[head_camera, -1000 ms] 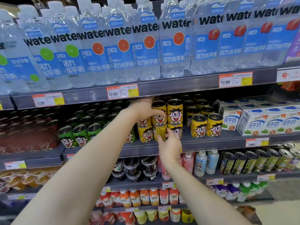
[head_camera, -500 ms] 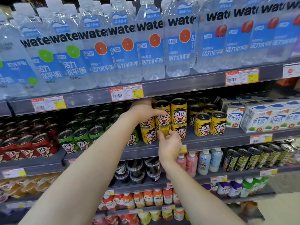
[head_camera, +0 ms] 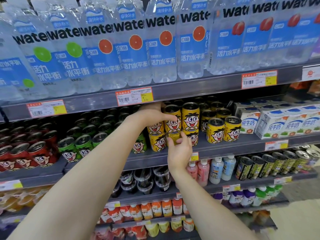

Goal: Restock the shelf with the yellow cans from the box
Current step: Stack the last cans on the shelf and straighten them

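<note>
1. Since the earlier frames little has shifted among the goods: both hands stay at the same stack of yellow cans, the right hand (head_camera: 179,149) has crept slightly up the lower can, and the view has drifted so that the price tag (head_camera: 134,96) on the shelf edge above sits nearer the middle.
2. With that price tag as landmark, the left hand (head_camera: 154,115) is just below it and a little to its right. Its thumb lies across the face of the upper yellow can (head_camera: 172,118) and its fingers reach behind, so it is closed around that can, steadying it.
3. Lower and further right of the tag, the right hand curls its fingertips onto the lower yellow can (head_camera: 174,137), which stands on the middle shelf (head_camera: 242,146) beneath the upper can. This looks like a light grip for turning or nudging, not a lift.
4. Progress, as I judge it: a two-high block of yellow cans already stands below and to the right of the tag, with a single-height pair (head_camera: 224,129) further right and more rows behind. The stack in hand is being squared up, so stocking is well under way but not done, since room remains above that pair.
5. Green cans (head_camera: 78,146) stand below and to the left of the tag, touching the yellow block's left side.
6. Hidden or unclear: the box is nowhere in view, so how many cans remain cannot be told. The left fingers are out of sight behind the can, the back rows are in deep shadow, and the lower can's label is blurred.
</note>
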Demonstrator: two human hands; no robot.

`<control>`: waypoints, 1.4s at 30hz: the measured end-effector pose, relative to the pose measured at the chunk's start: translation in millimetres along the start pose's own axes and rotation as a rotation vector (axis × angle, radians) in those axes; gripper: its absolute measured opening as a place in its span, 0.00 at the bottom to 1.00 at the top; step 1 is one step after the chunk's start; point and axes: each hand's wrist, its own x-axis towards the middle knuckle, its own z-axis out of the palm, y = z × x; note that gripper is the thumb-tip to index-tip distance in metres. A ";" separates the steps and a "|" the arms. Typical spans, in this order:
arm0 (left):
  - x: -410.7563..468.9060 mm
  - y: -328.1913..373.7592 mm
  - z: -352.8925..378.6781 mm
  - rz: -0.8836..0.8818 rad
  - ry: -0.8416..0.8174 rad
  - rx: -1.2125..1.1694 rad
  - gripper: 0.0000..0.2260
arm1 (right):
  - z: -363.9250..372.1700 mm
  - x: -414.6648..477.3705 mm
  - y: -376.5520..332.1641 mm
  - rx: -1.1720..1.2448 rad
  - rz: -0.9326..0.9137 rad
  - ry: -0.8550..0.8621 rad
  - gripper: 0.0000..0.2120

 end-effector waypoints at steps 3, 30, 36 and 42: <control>1.2 -1.6 0.8 -0.007 0.008 0.001 0.38 | 4.1 0.7 -1.1 0.023 0.059 0.014 0.13; 4.5 -12.3 -3.1 0.052 -0.064 -0.098 0.28 | 12.1 10.6 0.7 -0.017 -0.015 0.012 0.29; 5.0 -14.5 -5.3 0.057 -0.097 -0.119 0.29 | 5.7 18.2 10.4 -0.075 -0.121 -0.095 0.37; 5.0 -19.8 -7.6 0.053 -0.117 -0.117 0.31 | 5.6 22.4 16.0 -0.017 -0.100 -0.157 0.36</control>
